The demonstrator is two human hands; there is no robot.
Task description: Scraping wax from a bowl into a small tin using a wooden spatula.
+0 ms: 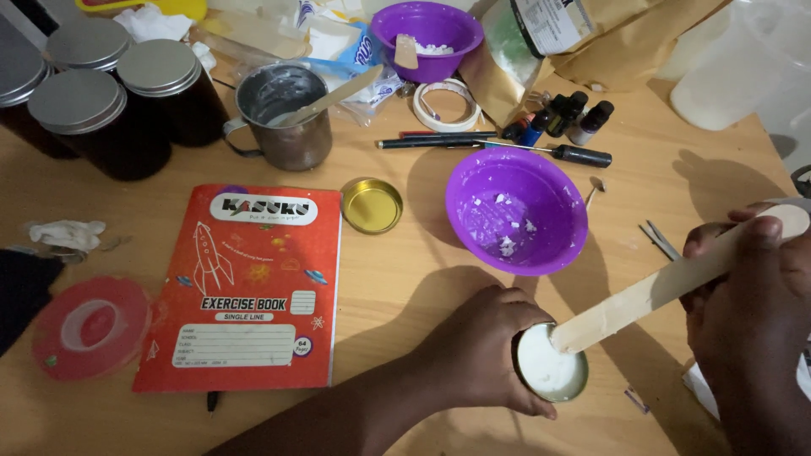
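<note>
My left hand wraps around a small round tin filled with white paste, low on the wooden table. My right hand grips the upper end of a flat wooden stick, whose lower tip rests in the white paste. Just above the tin stands a purple plastic bowl with white crumbs inside.
A gold tin lid lies beside a red exercise book. A metal mug with a stick, dark lidded jars, a second purple bowl, tape rolls, pens, small bottles and a screwdriver crowd the far side. Tweezers lie at right.
</note>
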